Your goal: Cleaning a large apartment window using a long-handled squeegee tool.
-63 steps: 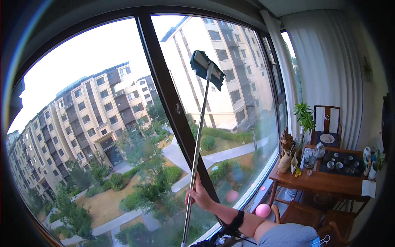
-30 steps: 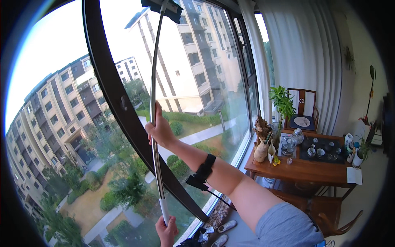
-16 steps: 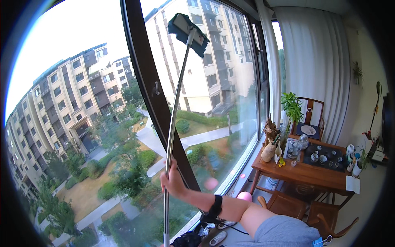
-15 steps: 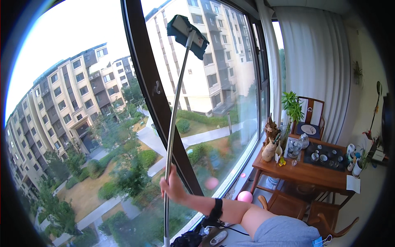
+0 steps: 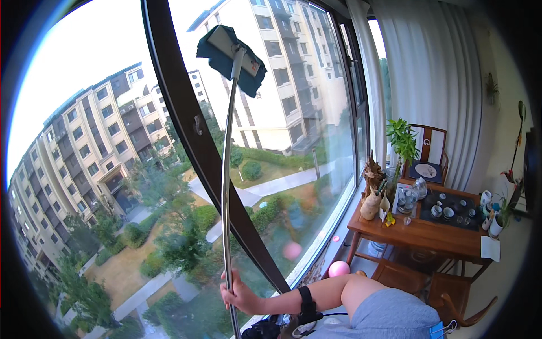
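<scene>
1. At the lower centre of the frame, a long metal pole (image 5: 227, 169) is gripped by the right hand (image 5: 241, 292), its fingers curled around the shaft; the left hand is not shown, so its fingers cannot be told.
2. At the upper centre, a flat mop head (image 5: 224, 42) with a dark teal cloth (image 5: 251, 82) is held up, tilted, before the right-hand window pane (image 5: 333, 141), just right of the dark frame bar (image 5: 179, 101); whether the glass is pressed evenly cannot be told.
3. The step in hand is judged to be the wiping of that pane's upper part.
4. For the next stroke, a firm grip and the cloth laid flat on the glass seem called for, with the pole's bend allowed for.
5. At lower right, a wooden table (image 5: 418, 234) is seen, well apart from the mop head.
</scene>
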`<action>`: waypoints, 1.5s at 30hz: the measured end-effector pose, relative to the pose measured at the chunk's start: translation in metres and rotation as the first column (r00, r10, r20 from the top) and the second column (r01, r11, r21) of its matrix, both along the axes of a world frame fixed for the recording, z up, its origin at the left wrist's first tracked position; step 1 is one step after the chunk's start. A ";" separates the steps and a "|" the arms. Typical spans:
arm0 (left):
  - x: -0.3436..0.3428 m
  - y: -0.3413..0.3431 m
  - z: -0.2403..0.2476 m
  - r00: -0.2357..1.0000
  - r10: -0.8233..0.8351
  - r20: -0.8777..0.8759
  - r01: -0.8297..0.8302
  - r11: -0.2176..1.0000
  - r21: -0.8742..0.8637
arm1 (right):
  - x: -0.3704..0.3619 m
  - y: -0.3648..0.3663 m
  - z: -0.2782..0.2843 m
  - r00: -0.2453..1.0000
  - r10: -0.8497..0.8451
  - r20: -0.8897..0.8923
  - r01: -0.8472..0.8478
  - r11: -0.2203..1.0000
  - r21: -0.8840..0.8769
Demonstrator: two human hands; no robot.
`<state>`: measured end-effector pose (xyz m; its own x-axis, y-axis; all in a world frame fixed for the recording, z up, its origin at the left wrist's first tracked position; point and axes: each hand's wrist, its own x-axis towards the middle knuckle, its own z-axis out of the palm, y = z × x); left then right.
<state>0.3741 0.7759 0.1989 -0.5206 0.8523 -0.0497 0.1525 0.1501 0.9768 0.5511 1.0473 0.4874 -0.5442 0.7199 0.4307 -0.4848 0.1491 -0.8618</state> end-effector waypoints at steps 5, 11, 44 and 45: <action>0.092 0.115 0.165 0.992 0.052 0.113 -0.053 0.999 0.010 | 0.043 0.093 0.069 0.979 -0.197 -0.049 0.201 0.973 0.116; 0.127 0.257 0.244 0.972 -0.231 0.030 0.221 0.957 0.190 | 0.108 0.236 0.156 0.921 -0.376 -0.103 0.388 0.910 0.147; -0.001 0.021 0.152 0.837 0.066 -0.543 -0.139 0.986 -0.094 | 0.014 0.043 0.012 0.673 0.717 0.181 -0.722 0.690 -0.051; -0.001 0.017 0.152 0.849 0.056 -0.526 -0.123 0.988 -0.093 | 0.008 0.025 0.007 0.631 0.756 0.175 -0.756 0.649 -0.083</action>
